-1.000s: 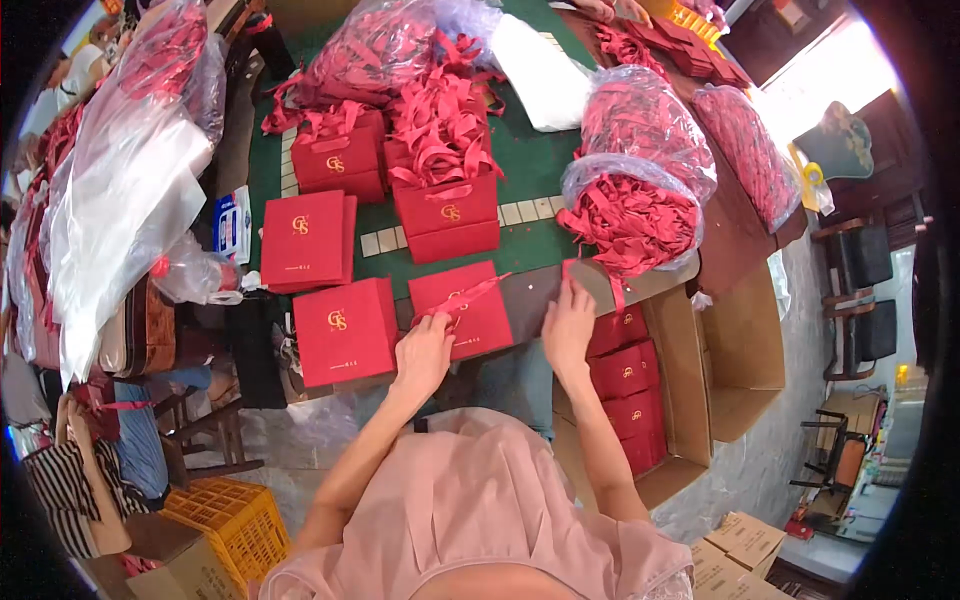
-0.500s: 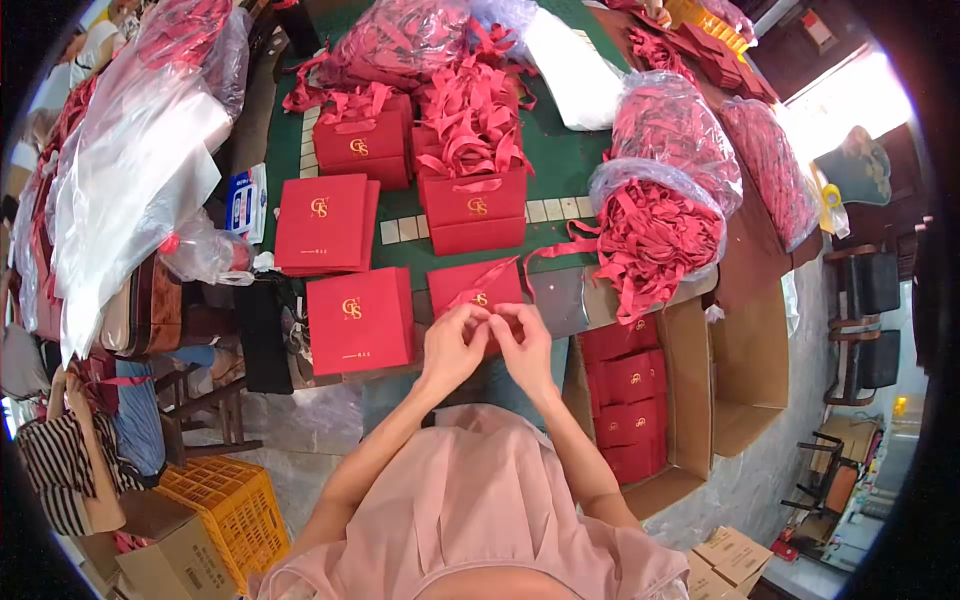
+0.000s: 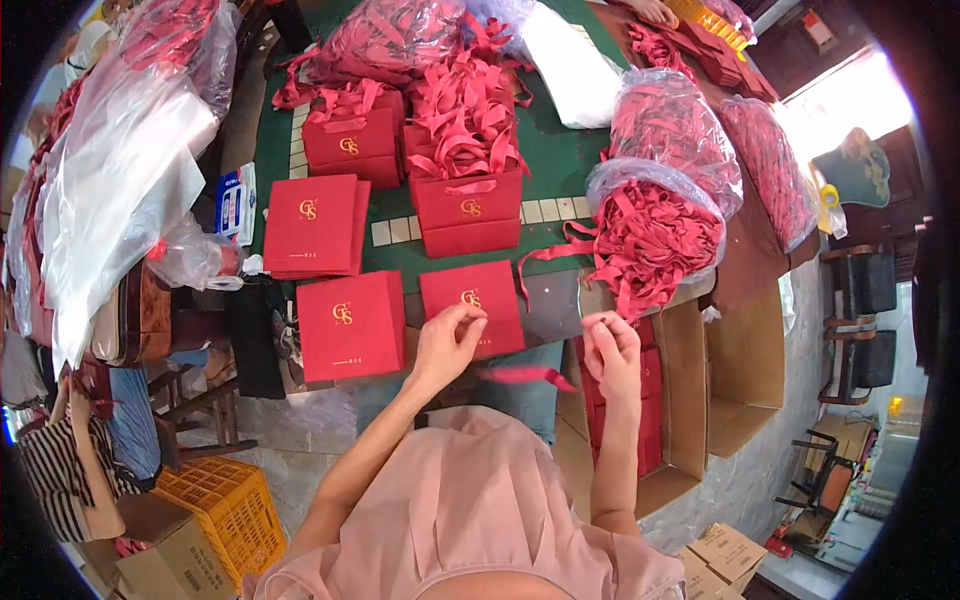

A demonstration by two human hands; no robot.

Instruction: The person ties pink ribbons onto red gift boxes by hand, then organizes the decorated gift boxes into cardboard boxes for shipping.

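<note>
My left hand is closed in a pinch over the lower left of a flat red paper bag with a gold logo. From beneath that hand a red ribbon, smeared by motion, trails right past the table edge. My right hand is raised with curled fingers, thumb and fingertips together, just below a plastic sack of red ribbons; what its fingertips pinch, if anything, is too small to make out. Left of my left hand lies a stack of red bags.
Another stack of red bags lies behind. Standing bags with ribbon handles occupy the green mat. An open cardboard box holding red bags stands below the table at right. A yellow crate is on the floor at left.
My hands have parted: the right moved right and slightly down, the left slightly left. The ribbon that lay across the bag now hangs below its front edge. My view shifted slightly.
</note>
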